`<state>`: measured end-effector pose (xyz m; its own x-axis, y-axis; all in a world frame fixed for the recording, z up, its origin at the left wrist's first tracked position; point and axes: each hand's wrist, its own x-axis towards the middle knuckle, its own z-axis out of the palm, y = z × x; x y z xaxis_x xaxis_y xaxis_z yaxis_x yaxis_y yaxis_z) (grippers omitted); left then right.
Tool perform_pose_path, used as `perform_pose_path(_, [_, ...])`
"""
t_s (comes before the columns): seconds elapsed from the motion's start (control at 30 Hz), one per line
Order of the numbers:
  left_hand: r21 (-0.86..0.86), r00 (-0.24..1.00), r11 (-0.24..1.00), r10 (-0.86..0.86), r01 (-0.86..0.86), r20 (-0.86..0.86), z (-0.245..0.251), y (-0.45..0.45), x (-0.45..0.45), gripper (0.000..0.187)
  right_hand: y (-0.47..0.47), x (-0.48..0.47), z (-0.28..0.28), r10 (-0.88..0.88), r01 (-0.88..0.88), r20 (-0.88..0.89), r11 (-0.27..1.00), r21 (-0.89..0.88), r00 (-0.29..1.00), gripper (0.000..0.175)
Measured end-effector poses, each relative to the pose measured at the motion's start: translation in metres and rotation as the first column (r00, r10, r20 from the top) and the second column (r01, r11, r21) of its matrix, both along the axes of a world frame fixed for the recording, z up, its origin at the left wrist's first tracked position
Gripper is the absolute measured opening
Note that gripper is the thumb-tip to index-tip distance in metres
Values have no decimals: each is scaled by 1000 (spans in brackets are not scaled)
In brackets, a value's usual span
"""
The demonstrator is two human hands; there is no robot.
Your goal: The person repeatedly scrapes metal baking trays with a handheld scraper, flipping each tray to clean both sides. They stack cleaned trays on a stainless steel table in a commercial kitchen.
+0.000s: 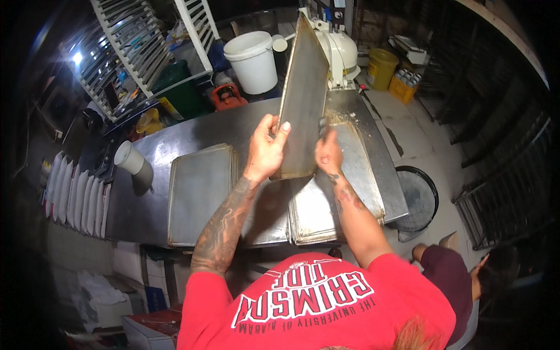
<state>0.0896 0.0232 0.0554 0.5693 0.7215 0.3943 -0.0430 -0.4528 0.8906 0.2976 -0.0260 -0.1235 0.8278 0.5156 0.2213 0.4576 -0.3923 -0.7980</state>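
Note:
A metal baking tray [305,87] is held up on edge above the steel table, its flat face tilted steeply. My left hand [267,151] grips its left edge near the lower corner, thumb on the face. At the tray's right edge, my right hand [329,153] is closed around a small dark object [323,126], too blurred to name. Below my right forearm lies a stack of worn trays [313,218] with browned rims. Another stack of trays [199,192] sits left of my left forearm.
Brown crumbs [345,114] lie on the steel table [262,118] near its far right end. A white cup [129,157] stands at left. Beyond the table are a white bucket [251,63] and a cream machine [339,54]. A seated person [450,280] is close on the right.

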Motion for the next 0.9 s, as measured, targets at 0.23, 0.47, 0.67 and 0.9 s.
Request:
perform_pose_path(0.23, [-13, 992, 997, -70, 72, 102, -34, 43, -22, 25, -53, 61, -2, 429, -319, -165, 834, 451, 888, 48])
perform_pose_path(0.47, [-350, 915, 885, -172, 306, 366, -78, 80, -13, 15, -84, 77, 43, 889, -860, 38, 452, -238, 457, 46])
perform_pose_path(0.67, [-456, 869, 794, -173, 402, 464, -105, 82, 0, 13, -84, 75, 59, 837, -815, -11, 529, -235, 546, 44])
perform_pose_path(0.9, [-423, 838, 780, -225, 461, 498, -116, 85, 14, 11, -80, 72, 69, 885, -858, -106, 401, -319, 453, 42])
